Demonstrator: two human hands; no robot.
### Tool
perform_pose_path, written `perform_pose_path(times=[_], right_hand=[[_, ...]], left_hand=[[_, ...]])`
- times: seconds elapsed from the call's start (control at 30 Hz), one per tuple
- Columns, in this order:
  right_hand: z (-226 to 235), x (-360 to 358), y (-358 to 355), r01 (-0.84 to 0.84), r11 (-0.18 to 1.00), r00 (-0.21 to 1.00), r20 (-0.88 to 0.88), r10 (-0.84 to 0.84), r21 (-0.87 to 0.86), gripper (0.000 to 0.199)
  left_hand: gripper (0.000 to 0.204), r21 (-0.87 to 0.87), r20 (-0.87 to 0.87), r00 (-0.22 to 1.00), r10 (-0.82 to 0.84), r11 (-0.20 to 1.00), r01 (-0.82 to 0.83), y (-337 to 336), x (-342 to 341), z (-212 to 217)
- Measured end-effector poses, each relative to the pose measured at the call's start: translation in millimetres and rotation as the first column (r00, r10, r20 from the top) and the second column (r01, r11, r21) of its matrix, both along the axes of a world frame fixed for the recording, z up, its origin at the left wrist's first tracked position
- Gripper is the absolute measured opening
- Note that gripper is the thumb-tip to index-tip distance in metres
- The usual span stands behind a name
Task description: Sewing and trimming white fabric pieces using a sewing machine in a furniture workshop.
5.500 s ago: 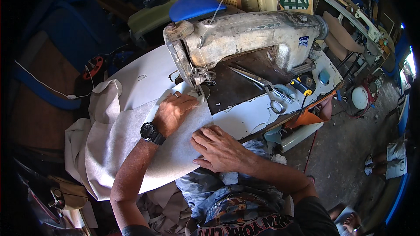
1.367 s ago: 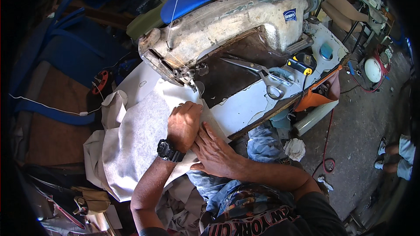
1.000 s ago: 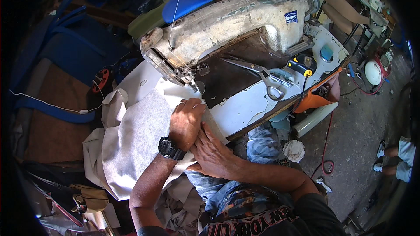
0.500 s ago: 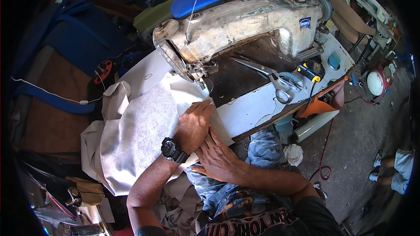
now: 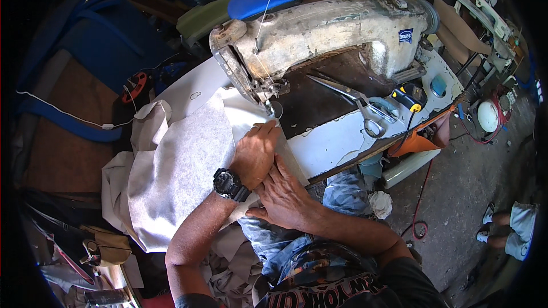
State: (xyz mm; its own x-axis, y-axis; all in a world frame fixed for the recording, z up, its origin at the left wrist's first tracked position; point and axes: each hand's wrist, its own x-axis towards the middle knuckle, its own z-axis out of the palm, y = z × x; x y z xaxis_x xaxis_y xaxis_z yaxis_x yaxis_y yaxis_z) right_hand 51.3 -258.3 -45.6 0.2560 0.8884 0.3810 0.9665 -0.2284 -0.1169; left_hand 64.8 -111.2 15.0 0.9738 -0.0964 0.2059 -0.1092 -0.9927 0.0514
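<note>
Two bare hands, the left hand (image 5: pixel 257 151) and the right hand (image 5: pixel 285 195), are laid on the cloth (image 5: pixel 177 174), just in front of the presser foot (image 5: pixel 269 106). The left hand is held palm down with its fingers bent and drawn together; whether any cloth is pinched under them cannot be told. The right hand is spread flat, its fingers stretched out beside the heel of the left hand and its thumb set apart. A black watch (image 5: pixel 227 185) is worn on the left wrist.

The cloth, pale and soft, is spread over the left end of the table (image 5: pixel 328 149), and its left side is bunched in loose folds. Its far edge is set at the presser foot; whether it is clamped there cannot be made out. Above it, the worn sewing machine (image 5: pixel 325 29) is stretched across the table, and a thread (image 5: pixel 264 23) is run down its head.

To the right of the hands, scissors (image 5: pixel 349 92) are laid with blades partly over the dark bed, tips turned leftward. Beside the handles a yellow and black tape measure (image 5: pixel 406 98) is placed. An orange pouch (image 5: pixel 412 143) is hung below the table's near edge. Behind the machine, a blue pad (image 5: pixel 264 0) is seen.
</note>
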Motion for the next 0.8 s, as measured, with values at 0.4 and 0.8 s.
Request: perform_pose_path(times=[0.4,0.8], right_hand=[[10,14,8,0.028,1.0,0.999,-0.041,-0.028,0.0,0.1],[16,8,5,-0.028,1.0,0.991,-0.132,0.029,0.009,0.101]], left_hand=[[0.035,-0.308,0.136,0.989,0.052,0.951,-0.008,7,-23,21],[0.049,-0.219,0.058,0.888,0.457,0.873,-0.435,190,-155,-29]])
